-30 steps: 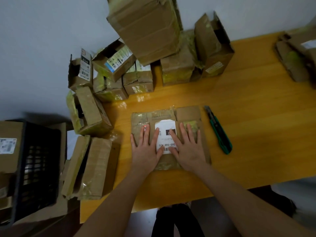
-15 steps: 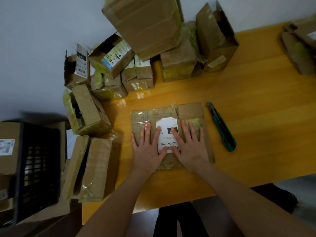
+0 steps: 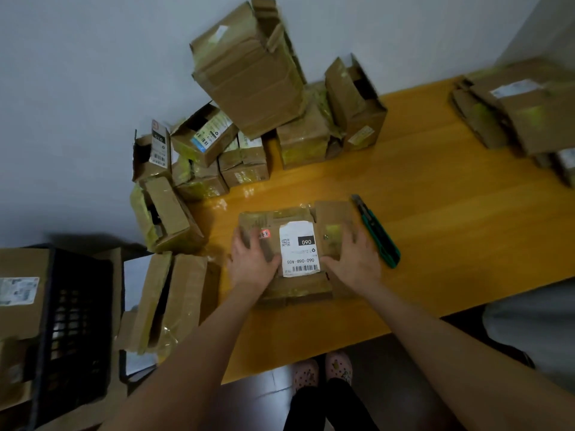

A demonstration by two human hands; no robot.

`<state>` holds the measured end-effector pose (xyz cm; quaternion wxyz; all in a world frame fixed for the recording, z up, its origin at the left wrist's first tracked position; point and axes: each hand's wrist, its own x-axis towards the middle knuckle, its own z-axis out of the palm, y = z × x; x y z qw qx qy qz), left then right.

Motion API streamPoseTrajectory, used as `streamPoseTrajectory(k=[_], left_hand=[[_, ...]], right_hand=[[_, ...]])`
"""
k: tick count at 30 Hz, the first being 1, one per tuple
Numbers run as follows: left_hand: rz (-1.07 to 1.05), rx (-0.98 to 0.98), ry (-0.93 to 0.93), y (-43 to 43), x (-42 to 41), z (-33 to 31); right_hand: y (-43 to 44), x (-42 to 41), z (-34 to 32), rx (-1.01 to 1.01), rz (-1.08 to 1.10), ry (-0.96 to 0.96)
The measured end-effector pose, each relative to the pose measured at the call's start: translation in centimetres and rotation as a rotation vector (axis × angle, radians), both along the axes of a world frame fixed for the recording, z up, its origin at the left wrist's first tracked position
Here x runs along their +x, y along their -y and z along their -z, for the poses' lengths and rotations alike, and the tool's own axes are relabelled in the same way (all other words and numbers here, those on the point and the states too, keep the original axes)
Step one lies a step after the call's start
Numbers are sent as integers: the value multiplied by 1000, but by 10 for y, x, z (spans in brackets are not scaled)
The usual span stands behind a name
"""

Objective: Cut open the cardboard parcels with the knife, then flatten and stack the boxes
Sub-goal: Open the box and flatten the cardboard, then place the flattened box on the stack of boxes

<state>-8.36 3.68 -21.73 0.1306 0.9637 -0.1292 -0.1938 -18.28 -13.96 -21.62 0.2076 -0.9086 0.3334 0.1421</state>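
A flattened cardboard box (image 3: 298,219) with a white shipping label lies on the yellow wooden table (image 3: 451,237) in front of me. My left hand (image 3: 252,264) holds its left side and my right hand (image 3: 353,261) holds its right side, thumbs on top near the label and fingers bent at the edges. The green utility knife (image 3: 378,233) lies on the table just right of my right hand, untouched.
A heap of taped parcels (image 3: 249,88) leans against the wall at the table's back left. More cardboard (image 3: 516,110) is stacked at the far right. Opened boxes (image 3: 168,303) hang over the left edge beside a black crate (image 3: 71,331).
Both hands slid apart from the label in the middle to the box's left and right sides, and the straight fingers have bent. The knife has not moved.
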Motion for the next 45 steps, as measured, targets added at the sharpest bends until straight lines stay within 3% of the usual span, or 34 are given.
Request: streamPoseTrajectory(k=[5,9,15,33,45], left_hand=[[-343,-191,-284,1,5,6],[-554,-324,-196,8,12,-3],[-548,-385,-97,57,11,-26],[-408,-390,-140,379,-117,-74],[-316,-634,-194,574,-57,-91]], right_hand=[[7,-9,2,286,324,28],[19,-7,-7,500,470,169],[63,-12,-47,568,483,354],[385,-154,-105,334,468,395],[576,-99,-116,96,519,363]])
